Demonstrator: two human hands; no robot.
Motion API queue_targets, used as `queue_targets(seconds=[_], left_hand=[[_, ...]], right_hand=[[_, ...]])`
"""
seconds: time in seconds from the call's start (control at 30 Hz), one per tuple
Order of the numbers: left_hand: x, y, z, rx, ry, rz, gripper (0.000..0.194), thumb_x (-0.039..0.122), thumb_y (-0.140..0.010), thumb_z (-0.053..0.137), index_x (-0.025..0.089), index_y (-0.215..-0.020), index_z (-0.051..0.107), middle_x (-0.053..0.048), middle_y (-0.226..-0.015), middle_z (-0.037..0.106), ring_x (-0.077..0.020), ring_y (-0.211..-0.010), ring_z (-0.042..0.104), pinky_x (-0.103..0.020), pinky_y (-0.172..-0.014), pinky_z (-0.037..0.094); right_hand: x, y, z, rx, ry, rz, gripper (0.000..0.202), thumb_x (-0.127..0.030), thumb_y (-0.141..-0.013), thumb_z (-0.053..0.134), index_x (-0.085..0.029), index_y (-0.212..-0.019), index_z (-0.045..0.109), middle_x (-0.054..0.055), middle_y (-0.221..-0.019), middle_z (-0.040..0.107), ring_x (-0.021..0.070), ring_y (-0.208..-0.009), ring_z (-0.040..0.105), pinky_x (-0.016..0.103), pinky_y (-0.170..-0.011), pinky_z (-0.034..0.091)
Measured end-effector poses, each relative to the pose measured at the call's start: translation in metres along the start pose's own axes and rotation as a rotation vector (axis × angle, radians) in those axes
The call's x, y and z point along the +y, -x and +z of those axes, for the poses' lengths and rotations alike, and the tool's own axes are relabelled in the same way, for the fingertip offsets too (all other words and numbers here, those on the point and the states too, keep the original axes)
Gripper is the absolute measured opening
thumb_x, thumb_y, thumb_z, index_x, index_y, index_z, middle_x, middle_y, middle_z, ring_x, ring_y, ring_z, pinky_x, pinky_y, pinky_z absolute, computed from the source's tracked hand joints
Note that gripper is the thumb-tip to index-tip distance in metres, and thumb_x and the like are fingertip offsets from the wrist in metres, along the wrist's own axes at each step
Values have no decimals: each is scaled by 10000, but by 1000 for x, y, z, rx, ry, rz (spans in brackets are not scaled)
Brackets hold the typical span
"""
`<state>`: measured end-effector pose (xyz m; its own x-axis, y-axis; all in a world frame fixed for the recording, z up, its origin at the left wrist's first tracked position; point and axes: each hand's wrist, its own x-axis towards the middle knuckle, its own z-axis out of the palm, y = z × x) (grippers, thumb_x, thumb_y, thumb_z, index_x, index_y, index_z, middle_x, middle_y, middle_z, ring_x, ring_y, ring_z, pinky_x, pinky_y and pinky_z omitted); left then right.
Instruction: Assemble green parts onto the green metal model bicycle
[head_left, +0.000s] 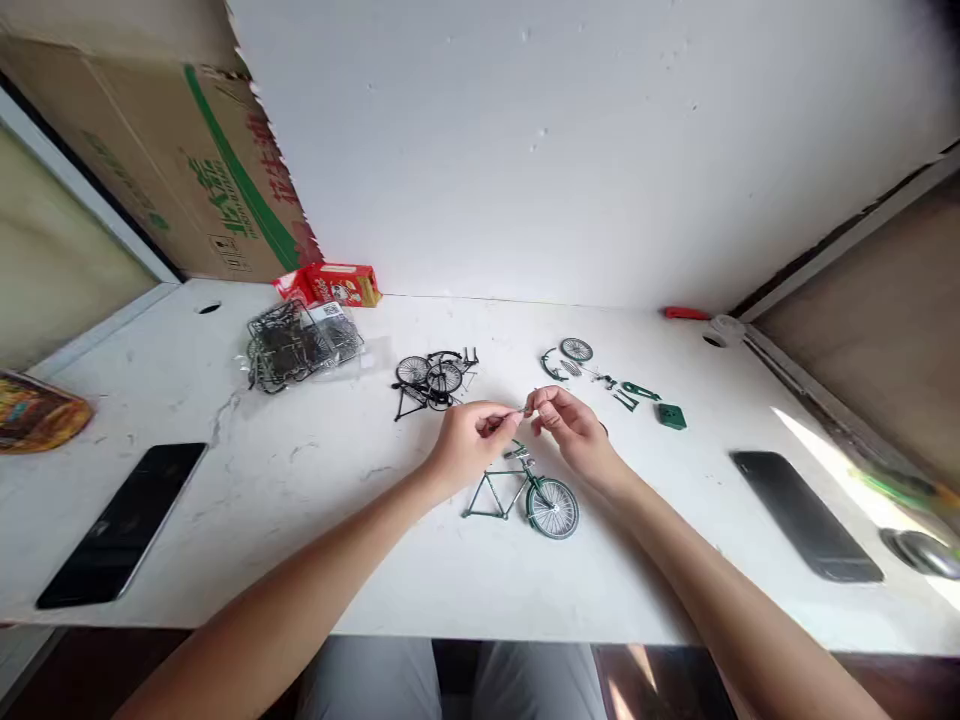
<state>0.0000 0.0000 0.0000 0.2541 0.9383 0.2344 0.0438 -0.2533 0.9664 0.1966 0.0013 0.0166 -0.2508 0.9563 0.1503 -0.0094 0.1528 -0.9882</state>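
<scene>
Just above a small green model bicycle frame (501,492), my left hand (480,432) and my right hand (564,420) meet fingertip to fingertip. Between their pinched fingers is a small thin part (523,410), too tiny to name. The green frame lies flat, with handlebars and a front wheel (553,508) fitted; no rear wheel is on it. Beyond my right hand lie a loose wheel (577,349), a curved mudguard (553,366), small green parts (637,391) and a green block (671,416). Black bicycle parts with wheels (429,380) lie beyond my left hand.
A plastic bag of dark part frames (296,345) and a red box (345,284) stand at the back left. A black phone (124,525) lies left, a dark grey phone (806,515) right. A red object (686,313) is near the back wall. A cardboard box (172,170) leans behind.
</scene>
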Motion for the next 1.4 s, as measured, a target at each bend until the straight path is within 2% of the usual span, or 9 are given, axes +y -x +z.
queue_targets(seconds=[0.27, 0.6, 0.8, 0.93, 1.17, 1.4], left_hand=[[9, 7, -4, -55, 7, -32, 367, 484, -962, 709, 148, -893, 839, -63, -744, 752, -165, -640, 635, -263, -544, 454], [12, 8, -2, -55, 86, -63, 314, 423, -971, 717, 136, -914, 832, -100, -890, 835, -184, -749, 749, -256, -650, 565], [17, 8, -3, -85, 124, -70, 295, 386, -987, 697, 140, -893, 831, -102, -915, 839, -199, -824, 777, -279, -754, 606], [17, 10, -2, -85, 151, -98, 291, 392, -981, 704, 141, -906, 830, -107, -921, 840, -220, -847, 790, -299, -769, 617], [18, 13, 0, -66, 137, -104, 311, 410, -995, 681, 153, -896, 825, -103, -922, 838, -208, -821, 767, -294, -751, 588], [17, 14, 1, -36, 98, -88, 320, 405, -988, 684, 147, -842, 805, -69, -819, 797, -151, -696, 663, -252, -611, 467]], right_hand=[[3, 7, 5, -42, -107, 103, 323, -544, -1037, 650, -226, -992, 626, -11, -844, 537, 114, -657, 466, 283, -609, 408], [7, 6, 5, -121, -182, 189, 343, -568, -1018, 665, -228, -982, 636, 4, -840, 572, 112, -629, 456, 240, -496, 370], [-1, 9, 8, -117, -170, 208, 338, -552, -1030, 653, -221, -974, 623, 19, -894, 551, 132, -754, 516, 217, -515, 375], [-7, 9, 10, -115, -166, 254, 367, -579, -1015, 665, -220, -970, 607, 10, -895, 518, 121, -743, 496, 216, -538, 377], [-8, 10, 9, -122, -148, 248, 355, -578, -1010, 672, -233, -961, 605, 15, -923, 536, 130, -746, 524, 232, -537, 364], [0, 11, 7, -95, -49, 166, 322, -577, -1021, 654, -261, -1008, 595, 2, -852, 521, 141, -689, 455, 275, -552, 376]])
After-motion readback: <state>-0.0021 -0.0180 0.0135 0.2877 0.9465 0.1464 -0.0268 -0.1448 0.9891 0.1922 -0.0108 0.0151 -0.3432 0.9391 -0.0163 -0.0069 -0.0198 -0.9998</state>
